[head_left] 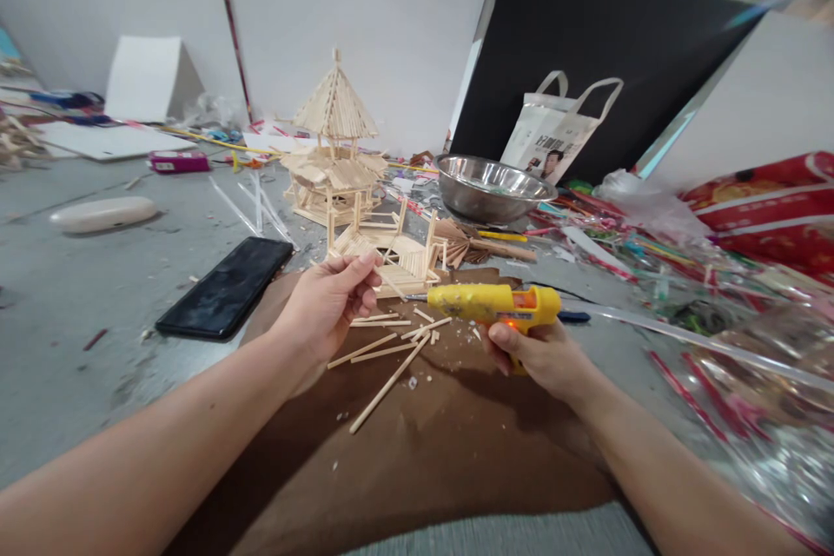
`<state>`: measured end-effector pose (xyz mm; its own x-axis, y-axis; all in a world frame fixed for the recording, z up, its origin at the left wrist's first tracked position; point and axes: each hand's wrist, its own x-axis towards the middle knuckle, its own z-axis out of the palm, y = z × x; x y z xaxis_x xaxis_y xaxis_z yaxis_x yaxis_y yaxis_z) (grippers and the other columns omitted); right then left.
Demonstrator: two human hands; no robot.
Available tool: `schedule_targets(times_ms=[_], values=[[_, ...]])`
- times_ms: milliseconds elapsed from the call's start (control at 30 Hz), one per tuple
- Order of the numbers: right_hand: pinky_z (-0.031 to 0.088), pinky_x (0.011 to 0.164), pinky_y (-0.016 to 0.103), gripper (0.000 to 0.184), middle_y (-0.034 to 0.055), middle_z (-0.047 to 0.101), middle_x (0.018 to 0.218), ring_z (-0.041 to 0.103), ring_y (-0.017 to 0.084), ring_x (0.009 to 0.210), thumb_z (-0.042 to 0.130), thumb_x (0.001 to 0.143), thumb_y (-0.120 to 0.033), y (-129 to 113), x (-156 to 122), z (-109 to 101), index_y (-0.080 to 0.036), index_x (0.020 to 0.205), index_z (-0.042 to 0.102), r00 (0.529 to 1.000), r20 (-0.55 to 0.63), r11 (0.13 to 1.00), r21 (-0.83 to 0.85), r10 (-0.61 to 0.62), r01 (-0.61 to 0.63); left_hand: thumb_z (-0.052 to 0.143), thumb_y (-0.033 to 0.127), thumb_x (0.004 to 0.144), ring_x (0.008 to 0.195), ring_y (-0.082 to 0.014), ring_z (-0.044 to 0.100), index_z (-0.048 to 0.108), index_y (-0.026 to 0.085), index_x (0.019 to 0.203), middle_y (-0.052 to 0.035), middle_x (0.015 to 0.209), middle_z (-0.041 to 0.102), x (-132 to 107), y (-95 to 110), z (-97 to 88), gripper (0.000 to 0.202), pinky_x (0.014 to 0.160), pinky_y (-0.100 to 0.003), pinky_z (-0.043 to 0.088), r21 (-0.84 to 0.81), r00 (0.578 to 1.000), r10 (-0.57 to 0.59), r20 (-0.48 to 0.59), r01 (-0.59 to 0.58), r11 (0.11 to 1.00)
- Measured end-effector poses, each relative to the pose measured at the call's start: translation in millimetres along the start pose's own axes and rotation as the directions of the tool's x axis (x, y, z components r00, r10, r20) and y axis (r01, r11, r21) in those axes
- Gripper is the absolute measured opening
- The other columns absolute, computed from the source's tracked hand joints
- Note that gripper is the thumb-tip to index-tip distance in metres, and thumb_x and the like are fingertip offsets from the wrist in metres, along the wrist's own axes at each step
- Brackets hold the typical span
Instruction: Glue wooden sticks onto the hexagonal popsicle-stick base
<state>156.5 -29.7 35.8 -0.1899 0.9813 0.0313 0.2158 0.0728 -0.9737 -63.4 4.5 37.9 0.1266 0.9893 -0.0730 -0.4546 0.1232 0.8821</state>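
Observation:
My right hand (531, 352) is wrapped round the handle of a yellow hot glue gun (482, 302), whose small light glows orange. Its metal nozzle points left, close to the tip of a thin wooden stick (392, 283). That stick is pinched between the thumb and fingers of my left hand (339, 295). Just behind, an open-topped frame of wooden sticks (413, 261) stands with upright posts. Several loose sticks (389, 387) lie on the brown sheet (417, 486) below my hands, among small bits of glue.
A stick-built pavilion (335, 161) with a pointed roof stands farther back. Left lie a black phone (225, 287), a white oblong case (102, 215) and clear glue sticks (257, 204). A steel bowl (492, 191) and a tote bag (547, 135) are behind right; coloured scraps (651, 256) litter the right.

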Motion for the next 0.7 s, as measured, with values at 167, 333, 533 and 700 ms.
schedule_targets(times_ms=[167, 333, 533, 700], values=[[0.031, 0.030, 0.019, 0.036, -0.0058, 0.041, 0.043, 0.037, 0.005, 0.033, 0.061, 0.053, -0.050, 0.4, 1.3, -0.7, -0.018, 0.055, 0.045, 1.000, -0.004, 1.000, 0.006, 0.010, -0.010, 0.057, 0.025, 0.066, 0.037, -0.0011, 0.044, 0.055, 0.012, 0.070, 0.0039, 0.053, 0.051, -0.1, 0.5, -0.8, 0.014, 0.032, -0.010, 0.032, -0.003, 1.000, -0.003, 0.009, 0.004, 1.000], [0.031, 0.030, 0.019, 0.035, -0.0059, 0.042, 0.043, 0.037, 0.004, 0.033, 0.061, 0.054, -0.049, -1.6, 1.2, 0.1, -0.018, 0.056, 0.045, 1.000, 0.008, 1.000, 0.017, 0.004, -0.004, 0.056, 0.024, 0.067, 0.037, -0.0008, 0.044, 0.055, 0.012, 0.072, 0.0036, 0.054, 0.051, 0.2, 0.5, -1.5, 0.014, 0.032, -0.010, 0.032, -0.020, 1.000, -0.007, 0.025, 0.008, 1.000], [0.031, 0.031, 0.018, 0.032, -0.0063, 0.041, 0.042, 0.037, 0.004, 0.033, 0.060, 0.058, -0.046, -0.5, 0.5, 0.3, -0.018, 0.057, 0.045, 0.999, 0.031, 1.000, 0.006, -0.024, 0.024, 0.056, 0.024, 0.067, 0.037, -0.0004, 0.043, 0.054, 0.012, 0.073, 0.0038, 0.055, 0.051, -0.1, 1.5, -0.2, 0.013, 0.032, -0.009, 0.033, -0.045, 1.000, -0.011, 0.013, 0.011, 0.999], [0.031, 0.031, 0.018, 0.033, -0.0059, 0.042, 0.043, 0.038, 0.005, 0.033, 0.059, 0.057, -0.047, -0.4, 0.5, 0.1, -0.017, 0.057, 0.046, 0.999, 0.034, 1.000, 0.005, -0.020, 0.019, 0.057, 0.024, 0.066, 0.037, -0.0004, 0.044, 0.055, 0.012, 0.073, 0.0038, 0.055, 0.051, -0.4, 2.0, 0.9, 0.014, 0.032, -0.009, 0.032, -0.036, 1.000, 0.003, 0.003, -0.003, 0.999]])
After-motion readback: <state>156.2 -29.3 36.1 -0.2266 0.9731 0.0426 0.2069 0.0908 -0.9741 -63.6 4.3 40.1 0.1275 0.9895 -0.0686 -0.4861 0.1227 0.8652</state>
